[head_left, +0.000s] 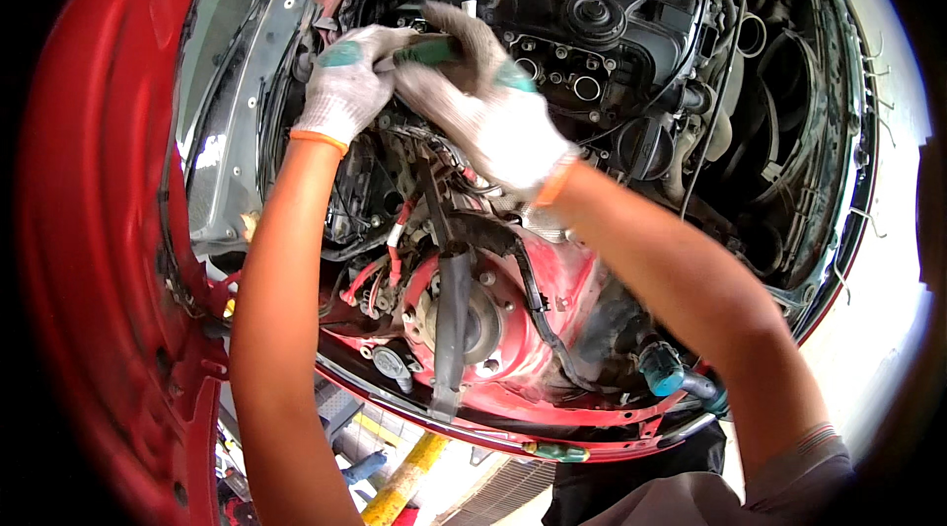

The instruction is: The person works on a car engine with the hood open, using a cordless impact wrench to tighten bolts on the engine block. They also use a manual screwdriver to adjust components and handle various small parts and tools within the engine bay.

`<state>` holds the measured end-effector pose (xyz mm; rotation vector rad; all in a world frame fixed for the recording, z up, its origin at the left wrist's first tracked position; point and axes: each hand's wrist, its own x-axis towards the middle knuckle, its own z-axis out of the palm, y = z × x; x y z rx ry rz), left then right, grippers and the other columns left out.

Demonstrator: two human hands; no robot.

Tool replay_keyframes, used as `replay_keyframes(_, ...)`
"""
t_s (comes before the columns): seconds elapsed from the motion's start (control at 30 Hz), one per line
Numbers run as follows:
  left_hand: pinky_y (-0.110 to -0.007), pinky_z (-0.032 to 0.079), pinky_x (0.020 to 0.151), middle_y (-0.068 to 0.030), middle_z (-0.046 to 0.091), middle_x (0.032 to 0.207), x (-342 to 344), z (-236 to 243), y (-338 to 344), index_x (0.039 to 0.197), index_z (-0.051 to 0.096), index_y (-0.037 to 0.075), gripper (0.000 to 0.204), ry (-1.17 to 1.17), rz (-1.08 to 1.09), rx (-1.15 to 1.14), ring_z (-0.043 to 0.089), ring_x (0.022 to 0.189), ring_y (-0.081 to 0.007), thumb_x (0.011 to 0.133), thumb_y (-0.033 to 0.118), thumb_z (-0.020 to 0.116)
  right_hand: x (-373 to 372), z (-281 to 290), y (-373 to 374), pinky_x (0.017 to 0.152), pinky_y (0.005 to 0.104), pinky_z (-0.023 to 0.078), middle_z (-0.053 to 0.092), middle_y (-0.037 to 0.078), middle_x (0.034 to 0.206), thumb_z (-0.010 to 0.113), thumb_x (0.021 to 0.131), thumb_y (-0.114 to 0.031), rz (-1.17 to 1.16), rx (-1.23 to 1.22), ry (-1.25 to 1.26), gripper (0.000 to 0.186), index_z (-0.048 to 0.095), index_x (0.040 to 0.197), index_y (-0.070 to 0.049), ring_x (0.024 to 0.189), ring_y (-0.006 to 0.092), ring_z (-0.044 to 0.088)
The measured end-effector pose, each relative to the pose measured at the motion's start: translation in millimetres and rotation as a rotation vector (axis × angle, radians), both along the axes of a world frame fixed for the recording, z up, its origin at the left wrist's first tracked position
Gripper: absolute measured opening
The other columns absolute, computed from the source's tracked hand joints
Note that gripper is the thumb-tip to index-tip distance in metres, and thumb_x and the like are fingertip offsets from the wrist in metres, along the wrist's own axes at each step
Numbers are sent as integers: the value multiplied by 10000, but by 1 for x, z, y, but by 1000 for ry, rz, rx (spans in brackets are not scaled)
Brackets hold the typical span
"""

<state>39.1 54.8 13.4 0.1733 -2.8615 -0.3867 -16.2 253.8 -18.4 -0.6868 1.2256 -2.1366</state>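
Note:
Both my hands wear white knit gloves and meet over the open engine bay of a red car. My left hand point(345, 82) and my right hand point(488, 102) are both closed on a green-handled tool point(426, 50) held roughly level above the engine. The tool's working end is hidden under my right glove. Just below my hands lie wiring and dark engine parts point(592, 42). A long black bar point(452, 309) runs down from under my hands across the red strut tower point(503, 329).
The raised red hood point(99, 230) fills the left side. A grey cowl panel point(237, 131) sits beside my left wrist. Red-sleeved cables point(395, 240) and a blue-capped fitting point(661, 368) lie near the strut tower. A green screwdriver point(557, 451) rests on the fender edge.

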Motion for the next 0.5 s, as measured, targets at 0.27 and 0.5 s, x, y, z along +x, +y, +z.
replay_keyframes(0.27,-380,524,775,-228,729,922,19,-24,-21,986,736,-12,298,39,423,314,714,855,-349,877,240,621,-35,51,-97,712,436,557,722,224,867,480,1002,-265,-89,96,-158,364,693,854,-10,794,345,724)
replay_keyframes(0.5,-334,590,778,-118,686,869,5,-33,-29,880,682,-55,161,366,700,1067,632,736,-218,803,-38,541,-87,69,-180,698,387,591,774,96,859,869,623,-191,60,684,1718,224,809,826,-118,776,259,747)
